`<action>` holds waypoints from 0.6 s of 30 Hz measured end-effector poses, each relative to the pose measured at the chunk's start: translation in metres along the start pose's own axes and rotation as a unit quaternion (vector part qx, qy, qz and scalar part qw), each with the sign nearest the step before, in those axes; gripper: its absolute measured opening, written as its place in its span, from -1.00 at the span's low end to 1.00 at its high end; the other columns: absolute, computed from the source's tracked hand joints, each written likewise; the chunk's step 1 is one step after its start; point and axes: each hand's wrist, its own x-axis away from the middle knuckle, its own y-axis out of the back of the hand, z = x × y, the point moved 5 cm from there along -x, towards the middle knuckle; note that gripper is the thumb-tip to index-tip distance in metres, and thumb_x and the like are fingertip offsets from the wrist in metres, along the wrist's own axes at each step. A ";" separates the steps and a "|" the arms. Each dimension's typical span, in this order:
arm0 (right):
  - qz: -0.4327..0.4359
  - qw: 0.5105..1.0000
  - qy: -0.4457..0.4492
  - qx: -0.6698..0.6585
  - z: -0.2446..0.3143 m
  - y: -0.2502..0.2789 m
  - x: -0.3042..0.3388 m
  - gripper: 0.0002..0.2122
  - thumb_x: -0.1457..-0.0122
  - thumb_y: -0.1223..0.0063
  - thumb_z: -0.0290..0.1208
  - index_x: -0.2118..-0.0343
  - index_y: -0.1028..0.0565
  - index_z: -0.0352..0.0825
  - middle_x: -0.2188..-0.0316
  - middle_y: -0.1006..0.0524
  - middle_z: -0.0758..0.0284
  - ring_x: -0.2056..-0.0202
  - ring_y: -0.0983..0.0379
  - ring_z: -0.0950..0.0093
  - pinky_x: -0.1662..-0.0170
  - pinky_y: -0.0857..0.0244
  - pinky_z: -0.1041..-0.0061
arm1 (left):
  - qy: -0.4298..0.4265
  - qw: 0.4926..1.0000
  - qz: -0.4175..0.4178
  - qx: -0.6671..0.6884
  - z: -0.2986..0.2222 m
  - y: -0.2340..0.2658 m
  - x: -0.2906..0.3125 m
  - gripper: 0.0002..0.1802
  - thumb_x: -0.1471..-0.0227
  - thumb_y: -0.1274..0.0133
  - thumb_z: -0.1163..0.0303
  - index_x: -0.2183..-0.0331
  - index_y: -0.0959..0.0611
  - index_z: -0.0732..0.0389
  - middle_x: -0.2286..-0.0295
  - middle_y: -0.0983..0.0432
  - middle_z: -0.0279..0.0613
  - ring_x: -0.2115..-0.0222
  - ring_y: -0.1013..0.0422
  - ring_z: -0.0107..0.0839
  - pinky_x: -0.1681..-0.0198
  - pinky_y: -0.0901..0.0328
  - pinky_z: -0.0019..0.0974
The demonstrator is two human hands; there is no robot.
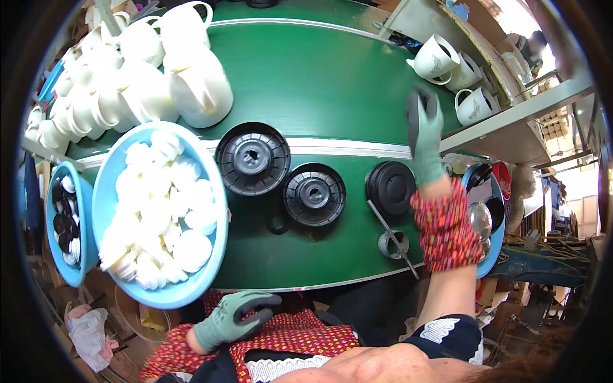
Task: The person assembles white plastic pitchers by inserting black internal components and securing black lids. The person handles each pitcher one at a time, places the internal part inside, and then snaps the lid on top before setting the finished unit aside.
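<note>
My right hand (pixel 424 131), in a green glove with a dark palm, reaches out over the green table (pixel 306 76) at the right. Its fingers are stretched out, a little blurred, and nothing shows in them. Beyond it several white spouted jugs (pixel 436 59) lie by the shelf. Below the wrist is a stack of black discs (pixel 391 188). My left hand (pixel 237 316), gloved alike, hovers near my lap, thumb apart from the fingers, holding nothing. Two round black ribbed plastic parts with raised hubs, one larger (pixel 252 158) and one smaller (pixel 314 195), lie mid-table.
A blue basin (pixel 221 255) of white plastic pieces stands at the left, next to a smaller blue basin (pixel 83 268). White jugs (pixel 199 89) are piled behind them. A metal rod (pixel 383 223) leans across a small ring-shaped piece (pixel 385 245). A grey shelf edge (pixel 511 118) juts in at right.
</note>
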 end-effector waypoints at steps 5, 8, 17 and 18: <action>-0.136 0.875 -0.041 0.462 -0.109 0.017 -0.155 -0.31 -0.14 -0.22 0.15 -0.27 -0.41 -0.14 -0.24 -0.42 0.06 -0.25 -0.37 -0.05 -0.29 -0.21 -0.13 | 0.164 0.971 -0.038 0.171 0.093 -0.020 -0.051 -0.71 -0.36 -0.13 0.37 0.02 -0.72 0.35 0.25 -0.73 -0.11 0.30 -0.66 -0.42 0.20 -0.50 -0.35; -0.129 0.795 -0.074 0.588 -0.187 0.059 -0.213 -0.23 -0.11 -0.15 0.23 -0.29 -0.39 -0.21 -0.27 -0.37 -0.04 -0.32 -0.27 -0.13 -0.32 -0.16 -0.16 | 0.248 0.942 -0.026 0.225 0.097 -0.015 -0.073 -0.67 -0.38 -0.12 0.32 -0.01 -0.71 0.37 0.24 -0.73 -0.11 0.28 -0.66 -0.42 0.19 -0.53 -0.37; -0.148 0.647 -0.283 0.692 -0.305 0.164 -0.265 -0.24 -0.13 -0.20 0.18 -0.33 -0.42 -0.17 -0.30 -0.44 -0.01 -0.32 -0.37 0.01 -0.36 -0.23 0.07 | 0.429 0.812 -0.087 0.387 0.127 -0.025 -0.057 -0.66 -0.36 -0.16 0.30 0.03 -0.74 0.37 0.31 -0.75 -0.09 0.33 -0.67 -0.37 0.25 -0.56 -0.31; -0.145 0.646 -0.288 0.692 -0.311 0.166 -0.270 -0.24 -0.13 -0.20 0.18 -0.33 -0.42 -0.17 -0.29 -0.44 -0.01 -0.32 -0.37 0.01 -0.36 -0.23 0.07 | 0.434 0.813 -0.090 0.377 0.127 -0.025 -0.060 -0.67 -0.36 -0.16 0.30 0.03 -0.74 0.37 0.31 -0.75 -0.09 0.33 -0.67 -0.37 0.25 -0.56 -0.31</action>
